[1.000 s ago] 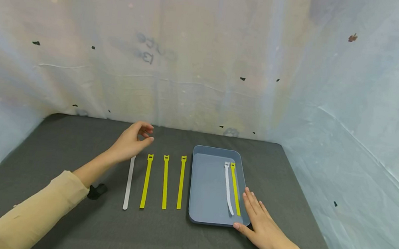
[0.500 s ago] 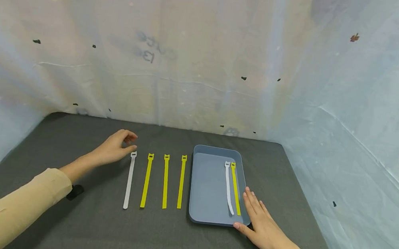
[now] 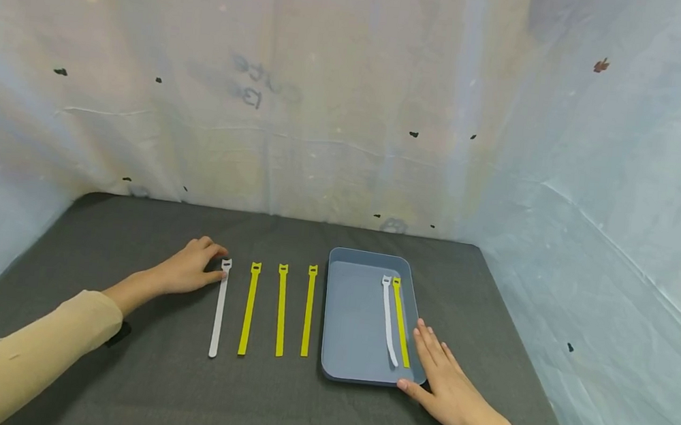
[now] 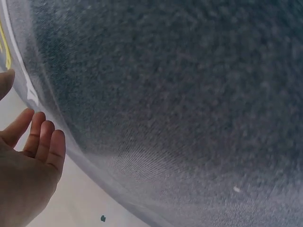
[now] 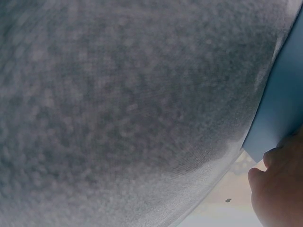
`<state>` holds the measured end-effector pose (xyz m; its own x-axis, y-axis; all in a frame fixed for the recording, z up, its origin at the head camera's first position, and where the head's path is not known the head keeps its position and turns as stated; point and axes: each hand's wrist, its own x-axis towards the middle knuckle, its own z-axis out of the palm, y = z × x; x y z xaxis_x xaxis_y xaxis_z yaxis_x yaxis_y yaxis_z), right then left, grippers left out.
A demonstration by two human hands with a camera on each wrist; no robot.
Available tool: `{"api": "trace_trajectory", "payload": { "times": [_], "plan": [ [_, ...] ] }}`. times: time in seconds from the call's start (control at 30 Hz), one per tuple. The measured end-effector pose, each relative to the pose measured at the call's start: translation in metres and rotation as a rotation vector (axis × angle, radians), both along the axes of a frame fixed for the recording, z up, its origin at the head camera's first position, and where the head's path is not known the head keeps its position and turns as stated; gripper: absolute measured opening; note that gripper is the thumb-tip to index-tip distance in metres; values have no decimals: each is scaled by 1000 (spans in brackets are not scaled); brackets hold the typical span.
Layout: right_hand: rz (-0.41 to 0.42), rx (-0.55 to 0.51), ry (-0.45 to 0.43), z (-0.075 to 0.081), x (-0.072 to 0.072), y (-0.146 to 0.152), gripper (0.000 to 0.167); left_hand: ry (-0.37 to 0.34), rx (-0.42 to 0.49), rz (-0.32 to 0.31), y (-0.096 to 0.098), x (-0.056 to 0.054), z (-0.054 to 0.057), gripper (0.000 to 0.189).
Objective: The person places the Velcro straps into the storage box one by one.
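Note:
A white cable tie (image 3: 219,314) lies at the left end of a row on the table. By its slotted head is my left hand (image 3: 184,267), thumb and fingers spread apart on either side; in the left wrist view, the fingers (image 4: 47,139) stand off from the tie. Three yellow cable ties, the nearest (image 3: 249,313) among them, lie to its right. My right hand (image 3: 452,391) rests with straight fingers on the right front corner of a blue-grey tray (image 3: 351,323). Inside the tray, a white cable tie (image 3: 388,323) and a yellow cable tie (image 3: 401,324) lie side by side.
A dark grey cloth (image 3: 260,403) covers the table. Pale sheeting (image 3: 326,102) hangs behind it and along both sides. The tray's raised rim borders the row of ties on the right.
My left hand has moved left and down, from above the white tie to beside its head, which now shows. The right hand and the tray have stayed in place.

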<state>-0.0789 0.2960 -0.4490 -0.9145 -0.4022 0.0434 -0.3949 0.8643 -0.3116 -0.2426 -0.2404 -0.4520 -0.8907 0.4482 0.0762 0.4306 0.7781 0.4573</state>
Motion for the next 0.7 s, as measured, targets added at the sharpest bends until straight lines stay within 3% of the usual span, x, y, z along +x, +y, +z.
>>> {"api": "trace_trajectory", "payload": {
  "times": [0.27, 0.7],
  "plan": [
    [-2, 8, -5, 1, 0, -2, 94, -32, -10, 7, -2, -2, -8, 55],
    [-14, 7, -26, 4, 0, -3, 95, -78, 91, 34, -1, -3, -11, 48]
  ]
}}
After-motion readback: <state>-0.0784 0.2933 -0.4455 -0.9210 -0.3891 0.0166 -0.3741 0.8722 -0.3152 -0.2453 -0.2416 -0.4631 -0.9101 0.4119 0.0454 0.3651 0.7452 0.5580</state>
